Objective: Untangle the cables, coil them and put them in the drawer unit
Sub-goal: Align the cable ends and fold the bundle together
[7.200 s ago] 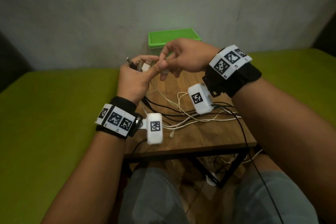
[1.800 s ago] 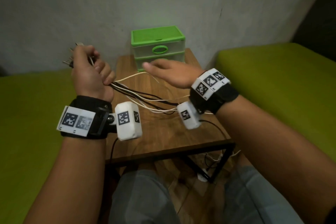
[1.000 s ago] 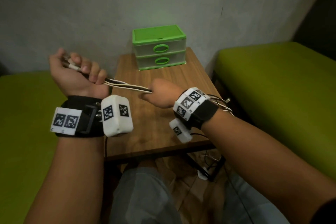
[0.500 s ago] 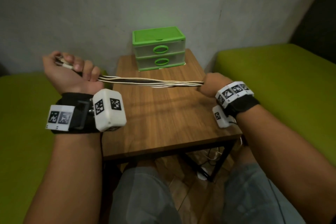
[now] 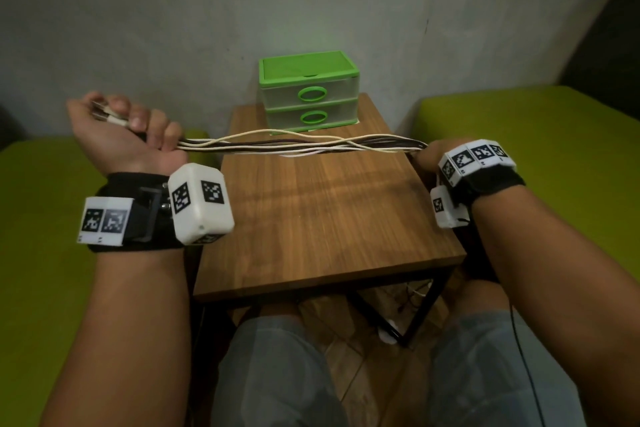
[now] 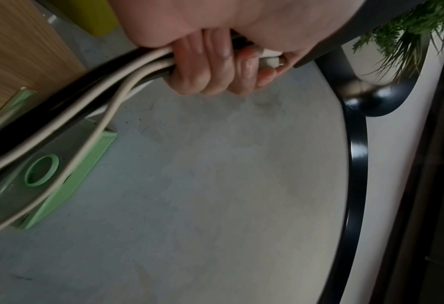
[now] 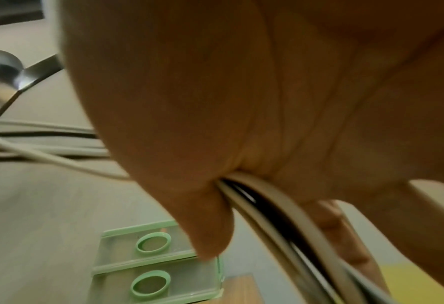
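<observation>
We noted the cables [image 5: 298,146] as a loose bundle of thin cream-white and dark strands, stretched nearly straight between the two hands and hanging in the air above the far half of the wooden table [image 5: 322,218]; they did not touch the top. The strands ran roughly side by side, one pale strand arching a little above the rest near the left end and several crossing over each other toward the right.

Left hand [image 5: 121,135], palm up beyond the table's left edge, had its fingers [image 6: 208,67] curled round the bundle. In the left wrist view we saw pale plug ends [image 6: 269,58] poking out past the fingers.

Right hand [image 5: 431,158], at the table's right edge, was closed on the other end of the bundle. In the right wrist view the strands [image 7: 273,207] came out from under the folded palm and curved down out of the picture.

The drawer unit [image 5: 309,97] stood at the table's far edge against the wall [image 5: 311,3]: green lid, two clear drawers with green ring pulls, both pushed in.

Hard to make out: we could not count the cables with confidence, since strands overlapped. The right fingers were mostly hidden behind the wrist band [image 5: 474,163] in the head view, and the right wrist view was blurred and filled by the palm. Where the tail ends beyond the right hand went, we could not tell. The plug types in the left hand stayed too small to name
</observation>
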A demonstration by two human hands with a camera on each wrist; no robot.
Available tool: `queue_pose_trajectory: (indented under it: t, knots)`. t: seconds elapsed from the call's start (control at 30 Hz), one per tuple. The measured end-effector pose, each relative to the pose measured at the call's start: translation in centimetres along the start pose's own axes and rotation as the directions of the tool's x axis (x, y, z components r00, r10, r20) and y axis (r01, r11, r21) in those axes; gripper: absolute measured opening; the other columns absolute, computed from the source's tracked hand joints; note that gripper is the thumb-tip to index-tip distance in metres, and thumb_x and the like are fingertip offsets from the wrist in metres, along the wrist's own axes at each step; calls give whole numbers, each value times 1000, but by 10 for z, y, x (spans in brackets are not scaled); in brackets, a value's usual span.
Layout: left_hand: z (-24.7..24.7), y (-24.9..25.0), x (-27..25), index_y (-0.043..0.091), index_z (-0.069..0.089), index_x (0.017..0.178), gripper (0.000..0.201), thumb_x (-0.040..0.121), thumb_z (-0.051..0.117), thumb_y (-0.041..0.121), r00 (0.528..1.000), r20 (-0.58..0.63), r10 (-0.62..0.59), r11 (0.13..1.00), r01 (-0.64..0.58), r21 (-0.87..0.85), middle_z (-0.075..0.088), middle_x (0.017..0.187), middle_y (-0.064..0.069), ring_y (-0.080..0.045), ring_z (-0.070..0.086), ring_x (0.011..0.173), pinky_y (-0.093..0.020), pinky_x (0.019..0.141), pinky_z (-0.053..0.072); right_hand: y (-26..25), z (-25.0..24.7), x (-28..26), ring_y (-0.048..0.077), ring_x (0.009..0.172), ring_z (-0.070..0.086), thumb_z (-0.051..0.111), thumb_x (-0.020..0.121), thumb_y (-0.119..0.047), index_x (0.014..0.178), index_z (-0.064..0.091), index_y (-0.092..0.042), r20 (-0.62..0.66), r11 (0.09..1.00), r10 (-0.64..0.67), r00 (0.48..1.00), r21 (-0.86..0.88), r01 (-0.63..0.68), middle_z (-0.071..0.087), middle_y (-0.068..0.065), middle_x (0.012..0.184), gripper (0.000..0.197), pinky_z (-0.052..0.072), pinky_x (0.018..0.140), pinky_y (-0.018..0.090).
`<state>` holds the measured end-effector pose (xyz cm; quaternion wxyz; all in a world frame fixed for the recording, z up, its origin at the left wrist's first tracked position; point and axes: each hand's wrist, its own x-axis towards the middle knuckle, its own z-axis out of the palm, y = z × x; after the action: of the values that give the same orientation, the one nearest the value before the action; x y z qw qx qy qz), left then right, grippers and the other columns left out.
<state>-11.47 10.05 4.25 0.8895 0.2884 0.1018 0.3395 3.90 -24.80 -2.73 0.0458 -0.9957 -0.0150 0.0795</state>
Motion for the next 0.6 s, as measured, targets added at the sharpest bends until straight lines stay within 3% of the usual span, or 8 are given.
queue_pose_trajectory:
  t: [0.07, 0.13, 0.23, 0.37, 0.47, 0.6]
  knots:
    - [-1, 1, 0, 21, 40, 55, 42, 95, 40, 36, 1000, -1, 3, 1000, -3, 17, 22, 52, 6, -14, 8, 47, -25, 41, 12, 1, -5, -1, 28, 88, 65, 58, 92, -52, 88, 68, -12, 86, 1000, 31, 996, 1, -31, 66, 7, 88, 42, 45, 74, 32]
    - [-1, 0, 0, 21, 40, 55, 43, 95, 40, 37, 1000, 10, 1, 999, -1, 35, 22, 52, 6, -14, 9, 47, -25, 41, 12, -1, -7, -2, 25, 77, 68, 80, 71, -57, 84, 75, -13, 175, 999, 39, 984, 0, -39, 70, 4, 79, 46, 51, 67, 29]
    - [0, -8, -1, 21, 39, 56, 42, 95, 40, 37, 999, 39, -32, 998, 30, 61, 23, 50, 6, -15, 9, 44, -23, 40, 12, -18, -4, -4, 23, 79, 71, 81, 50, -74, 80, 74, -16, 331, 998, -29, 943, -47, 47, 73, 3, 80, 66, 57, 74, 33]
    - [5, -18, -4, 21, 40, 57, 41, 95, 42, 37, 997, 61, -56, 996, 52, 70, 23, 50, 5, -14, 10, 44, -25, 40, 12, -35, 4, -9, 20, 89, 69, 79, 58, -70, 99, 73, -21, 337, 989, -115, 934, -49, 140, 73, -2, 95, 64, 56, 82, 35]
    - [8, -12, -4, 21, 40, 56, 42, 95, 42, 36, 997, 69, -44, 997, 40, 64, 22, 52, 5, -15, 9, 45, -25, 40, 11, -32, 12, -9, 20, 80, 70, 81, 54, -70, 91, 73, -19, 318, 993, -88, 944, -53, 110, 74, -2, 85, 63, 58, 78, 36]
    - [9, -4, -1, 21, 41, 56, 43, 96, 40, 36, 998, 67, -17, 999, 14, 46, 23, 53, 5, -14, 10, 45, -25, 40, 12, -18, 9, -5, 23, 80, 71, 87, 48, -68, 85, 72, -15, 326, 999, -39, 944, 23, 33, 74, 1, 82, 65, 58, 78, 35]
